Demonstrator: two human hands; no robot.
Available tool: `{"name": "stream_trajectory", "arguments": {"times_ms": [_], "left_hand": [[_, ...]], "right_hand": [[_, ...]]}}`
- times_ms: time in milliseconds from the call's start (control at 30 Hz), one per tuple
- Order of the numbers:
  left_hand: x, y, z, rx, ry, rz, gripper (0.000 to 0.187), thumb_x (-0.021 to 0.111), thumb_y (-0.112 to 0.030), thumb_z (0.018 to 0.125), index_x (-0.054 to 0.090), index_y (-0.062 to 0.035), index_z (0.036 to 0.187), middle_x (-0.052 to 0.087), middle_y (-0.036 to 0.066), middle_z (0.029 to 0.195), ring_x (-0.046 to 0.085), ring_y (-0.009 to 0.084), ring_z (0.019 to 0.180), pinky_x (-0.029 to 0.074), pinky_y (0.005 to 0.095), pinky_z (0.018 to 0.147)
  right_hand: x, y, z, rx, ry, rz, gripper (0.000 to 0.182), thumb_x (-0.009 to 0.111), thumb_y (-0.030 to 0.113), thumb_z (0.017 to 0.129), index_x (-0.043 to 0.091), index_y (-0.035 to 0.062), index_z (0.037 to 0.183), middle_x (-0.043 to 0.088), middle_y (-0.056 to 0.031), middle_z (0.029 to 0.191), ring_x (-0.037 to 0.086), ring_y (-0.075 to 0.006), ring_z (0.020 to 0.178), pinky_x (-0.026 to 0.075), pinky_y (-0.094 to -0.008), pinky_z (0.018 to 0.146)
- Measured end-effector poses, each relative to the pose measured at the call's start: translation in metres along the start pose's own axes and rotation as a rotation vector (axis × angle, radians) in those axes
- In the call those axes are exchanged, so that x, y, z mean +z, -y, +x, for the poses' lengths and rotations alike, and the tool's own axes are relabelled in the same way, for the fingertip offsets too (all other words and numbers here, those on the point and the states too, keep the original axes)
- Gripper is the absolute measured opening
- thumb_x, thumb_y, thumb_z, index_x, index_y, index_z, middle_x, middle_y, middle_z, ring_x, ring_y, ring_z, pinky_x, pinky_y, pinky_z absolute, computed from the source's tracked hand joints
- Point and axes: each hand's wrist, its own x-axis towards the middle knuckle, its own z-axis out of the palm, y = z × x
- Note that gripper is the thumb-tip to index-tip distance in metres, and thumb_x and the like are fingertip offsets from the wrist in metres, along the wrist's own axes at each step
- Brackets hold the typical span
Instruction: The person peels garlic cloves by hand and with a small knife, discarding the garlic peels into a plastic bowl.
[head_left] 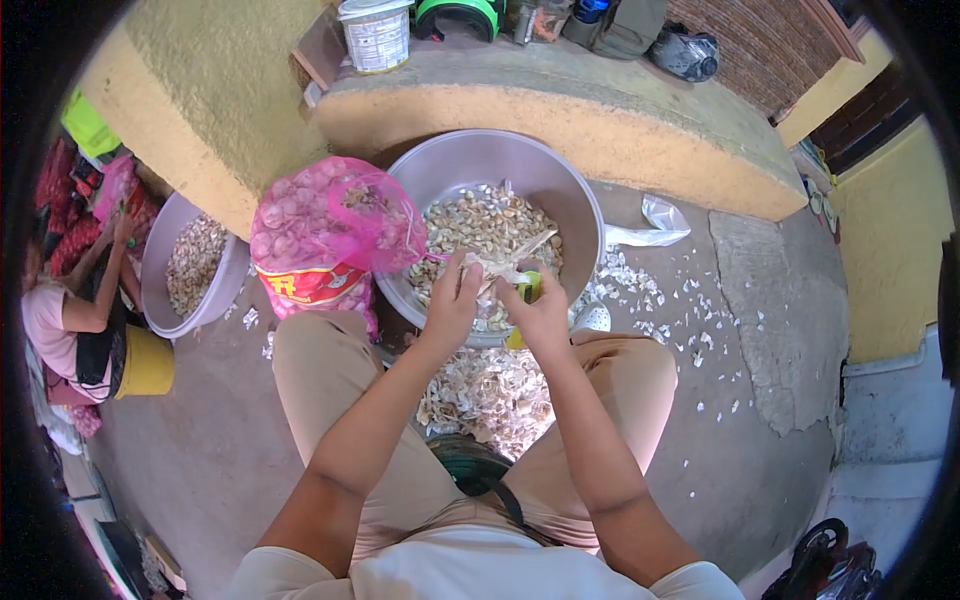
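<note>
The left hand (pixel 452 300) and the right hand (pixel 538 312) meet over the near rim of the wide grey metal basin (pixel 590 215), which sits on the concrete floor (pixel 720 420) between the person's knees; between them is a pale papery garlic bulb with a dry stalk (pixel 500 268). The left hand is curled closed round the bulb's near end; the right hand is closed on a small yellow-green handled tool (pixel 529 289), probably a knife, though its blade is hidden, with the fingers also touching the bulb.

By my judgement the bulb is light and firm under the skin, but the skin is brittle and flaky and would slip off under a pinch; the best hold is round the body with fingertips and thumb, not by the stalk, which looks thin enough to snap. The stalk gives the long axis; it points up and to the right in the head view, away from the person and over the peeled pale cloves (pixel 480 225) in the basin.

A heap of dry husks (pixel 485 395) lies on the floor under the wrists; a pink mesh sack of unpeeled garlic (pixel 320 240) leans against the basin's left side; at far left another person (pixel 70 320) sits by a second grey basin (pixel 165 290).
</note>
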Motion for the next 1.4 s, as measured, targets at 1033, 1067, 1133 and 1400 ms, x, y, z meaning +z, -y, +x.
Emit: {"name": "stream_trajectory", "arguments": {"times_ms": [1033,1067,1133,1400], "left_hand": [[0.01,0.014,0.006,-0.261,-0.203,-0.519,0.044,0.036,-0.03,0.09,0.036,0.0035,0.119,0.051,0.004,0.086,0.046,0.01,0.071,0.039,0.0232,0.064],[0.01,0.012,0.007,-0.303,-0.24,-0.538,0.044,0.036,-0.03,0.09,0.037,0.0036,0.118,0.053,0.005,0.089,0.049,0.0111,0.073,0.041,0.0244,0.065],[0.004,0.003,0.004,-0.225,-0.122,-0.32,0.039,0.035,-0.027,0.09,0.037,0.0,0.118,0.053,0.007,0.092,0.051,0.0105,0.076,0.044,0.0249,0.064],[0.003,-0.015,-0.006,-0.005,0.182,0.015,0.033,0.041,-0.027,0.087,0.051,0.0009,0.102,0.056,0.016,0.085,0.056,0.0238,0.072,0.044,0.0327,0.065]], "right_hand": [[-0.007,-0.011,0.009,0.376,0.132,0.089,0.016,0.055,0.012,0.076,0.054,-0.003,0.079,0.051,-0.005,0.053,0.045,-0.0093,0.038,0.036,-0.0227,0.035],[-0.011,-0.005,0.008,0.341,0.087,0.144,0.016,0.054,0.013,0.077,0.054,-0.0028,0.081,0.051,-0.0045,0.054,0.045,-0.0086,0.038,0.036,-0.0221,0.035],[-0.014,0.007,0.007,0.266,0.003,0.254,0.017,0.054,0.014,0.079,0.054,-0.0024,0.084,0.05,-0.0036,0.054,0.043,-0.0072,0.038,0.035,-0.0208,0.035],[-0.014,0.009,0.002,0.275,0.069,0.404,0.022,0.06,0.023,0.079,0.054,0.0022,0.076,0.048,-0.0008,0.052,0.04,-0.0055,0.038,0.033,-0.0187,0.035]]}}
